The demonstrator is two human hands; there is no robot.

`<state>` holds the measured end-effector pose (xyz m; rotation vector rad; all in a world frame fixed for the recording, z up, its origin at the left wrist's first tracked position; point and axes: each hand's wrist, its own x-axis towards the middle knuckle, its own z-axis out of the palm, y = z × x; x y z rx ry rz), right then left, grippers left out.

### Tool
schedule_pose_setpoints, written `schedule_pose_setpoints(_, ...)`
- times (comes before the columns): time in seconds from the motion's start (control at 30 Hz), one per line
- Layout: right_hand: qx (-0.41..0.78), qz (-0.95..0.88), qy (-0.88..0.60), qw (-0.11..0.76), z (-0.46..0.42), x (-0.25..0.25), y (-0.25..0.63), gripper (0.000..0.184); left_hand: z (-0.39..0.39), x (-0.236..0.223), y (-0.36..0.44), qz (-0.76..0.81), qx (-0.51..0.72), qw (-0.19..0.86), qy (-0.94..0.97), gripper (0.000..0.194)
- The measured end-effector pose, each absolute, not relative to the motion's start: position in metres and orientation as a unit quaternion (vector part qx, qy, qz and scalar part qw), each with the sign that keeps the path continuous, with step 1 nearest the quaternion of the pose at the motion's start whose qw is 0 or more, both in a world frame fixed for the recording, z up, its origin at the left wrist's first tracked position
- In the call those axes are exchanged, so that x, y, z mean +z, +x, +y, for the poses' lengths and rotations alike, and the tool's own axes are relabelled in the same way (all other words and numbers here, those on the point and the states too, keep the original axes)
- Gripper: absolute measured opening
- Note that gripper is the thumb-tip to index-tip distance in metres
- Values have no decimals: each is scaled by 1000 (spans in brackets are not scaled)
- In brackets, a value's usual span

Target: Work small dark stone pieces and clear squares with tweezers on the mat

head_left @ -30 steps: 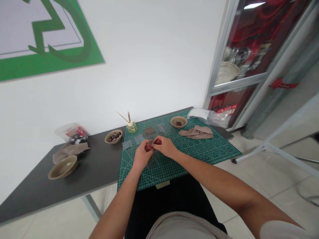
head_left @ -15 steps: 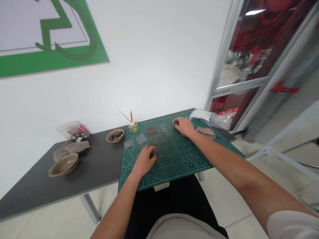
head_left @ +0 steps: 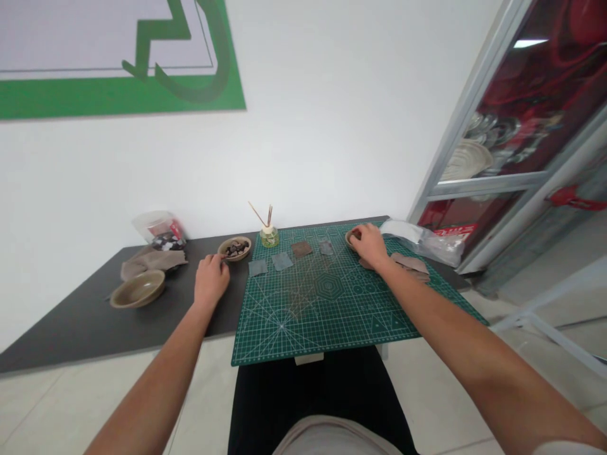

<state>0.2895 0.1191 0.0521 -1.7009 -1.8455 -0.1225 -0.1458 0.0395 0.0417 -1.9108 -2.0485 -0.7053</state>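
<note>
At the left edge of a tan bowl of dark and pale stones [head_left: 236,249], my left hand [head_left: 212,278] rests low over the dark table. Its fingers are slightly curled and its thumb is apart, with fingertips at the rim. Over a smaller tan bowl [head_left: 349,238] at the mat's back right, my right hand [head_left: 370,242] has its fingers bent together inside the rim. Whatever they pinch is hidden. Between the bowls, several flat squares lie in a row on the green cutting mat [head_left: 303,328]: greyish ones [head_left: 282,261] and a brown one [head_left: 301,249].
A reed diffuser [head_left: 269,236] stands at the mat's back left edge. Folded brown cloth [head_left: 411,265] and a clear plastic bag [head_left: 434,243] lie right. Another tan bowl [head_left: 138,289], a cloth [head_left: 154,260] and a bag of stones [head_left: 164,232] sit at the left. A white wall is behind.
My left hand has moved left from over the mat to the bowl of stones. My right hand stays at the small bowl. The view has shifted left.
</note>
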Motion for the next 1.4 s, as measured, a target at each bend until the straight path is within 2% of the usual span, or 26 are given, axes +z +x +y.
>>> schedule_pose_setpoints(0.13,-33,-762,-521,384,93,38,261,22,65,47,-161,-696,-205,109,-679,42)
schedule_pose_setpoints(0.27,-8,-791,-460,403,70,22,233,21,101,55,-167,-647,-189,51,-737,41)
schedule_pose_setpoints(0.4,-2,-806,-444,393,61,13,221,23,127,59,-167,-654,-166,-24,-738,35)
schedule_pose_setpoints(0.57,1,-801,-453,392,61,8,222,22,142,64,-166,-633,-135,-69,-759,25)
schedule_pose_setpoints(0.73,8,-805,-455,380,60,8,222,21,149,64,-167,-625,-80,-63,-774,17)
schedule_pose_setpoints(0.97,15,-807,-457,375,61,6,222,19,116,68,-166,-663,-184,27,-725,34)
schedule_pose_setpoints(1.07,25,-804,-461,376,61,8,222,19,89,76,-157,-678,-264,30,-685,32)
schedule_pose_setpoints(1.17,28,-798,-474,371,60,10,222,20,61,75,-139,-669,-361,-39,-649,30)
schedule_pose_setpoints(1.27,-17,-789,-507,346,60,10,220,24,35,63,-115,-635,-393,-175,-642,30)
schedule_pose_setpoints(1.4,-59,-771,-563,294,64,3,219,46,5,41,-87,-587,-387,-290,-650,20)
